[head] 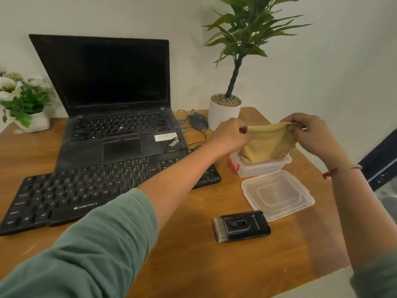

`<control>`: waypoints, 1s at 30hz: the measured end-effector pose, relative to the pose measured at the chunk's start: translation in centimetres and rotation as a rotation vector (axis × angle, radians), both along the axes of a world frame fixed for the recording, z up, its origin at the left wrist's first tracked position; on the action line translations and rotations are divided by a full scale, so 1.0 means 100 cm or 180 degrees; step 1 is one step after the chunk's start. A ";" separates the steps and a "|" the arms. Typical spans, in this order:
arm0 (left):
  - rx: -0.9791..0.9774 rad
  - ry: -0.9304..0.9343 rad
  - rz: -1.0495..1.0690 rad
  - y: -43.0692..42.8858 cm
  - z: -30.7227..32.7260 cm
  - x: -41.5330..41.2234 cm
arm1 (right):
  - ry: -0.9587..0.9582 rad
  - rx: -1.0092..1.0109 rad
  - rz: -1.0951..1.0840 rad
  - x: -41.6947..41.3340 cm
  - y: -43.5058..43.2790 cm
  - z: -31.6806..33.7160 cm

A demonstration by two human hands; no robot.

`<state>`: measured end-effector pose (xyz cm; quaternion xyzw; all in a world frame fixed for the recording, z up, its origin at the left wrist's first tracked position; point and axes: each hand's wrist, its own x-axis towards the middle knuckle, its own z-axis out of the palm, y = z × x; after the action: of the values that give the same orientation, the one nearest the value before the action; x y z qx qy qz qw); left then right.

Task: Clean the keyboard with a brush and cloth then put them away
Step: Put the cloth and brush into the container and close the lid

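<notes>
Head view, counts: one external keyboard [86, 190], one laptop [116, 104], one mouse [198, 121], one cloth [266, 145], one brush [242, 225], one clear box [262, 168] with red clips, one clear lid [279, 194], two potted plants: flowers [23, 100] at far left, a tall green plant [224, 112] at the back. All stand on one wooden counter [193, 265]. Two hands in view.

Cloth: tan, held up in the air between both hands, over the open box. Left hand [231, 135] pinches its left top corner, fingers [243, 129] clamped on the fabric. Right hand [309, 134] pinches the right top corner, fingers [294, 125] likewise curled tight round the edge. The top edge stretches between the two grips; the rest sags down to the box's open top. Whether it touches the box inside cannot be told.

Brush: black body, pale bristles pointing left, flat on the counter just beside the lid's near corner, well apart from both hands.

Keyboard: in front of the open laptop, left of the box, partly under the left forearm; no fingers on it.

Lid: lying flat between box and brush.
</notes>
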<state>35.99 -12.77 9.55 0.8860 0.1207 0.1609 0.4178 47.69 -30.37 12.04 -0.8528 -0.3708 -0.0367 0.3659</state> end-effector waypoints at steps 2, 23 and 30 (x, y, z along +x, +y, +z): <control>0.0003 0.0010 0.0043 0.002 -0.002 0.005 | 0.0023 -0.0181 0.0008 0.007 0.004 -0.004; 0.2595 0.0613 -0.0061 -0.016 -0.028 0.034 | -0.1923 -0.1187 -0.0282 0.017 0.048 -0.060; 0.2478 0.1759 -0.0497 -0.012 -0.024 0.047 | -0.0572 -0.2282 0.0327 0.011 0.058 -0.059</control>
<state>40.68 -14.01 7.18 0.9925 0.0910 -0.0791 0.0183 48.75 -24.60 6.19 -0.9005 -0.4330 0.0391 0.0114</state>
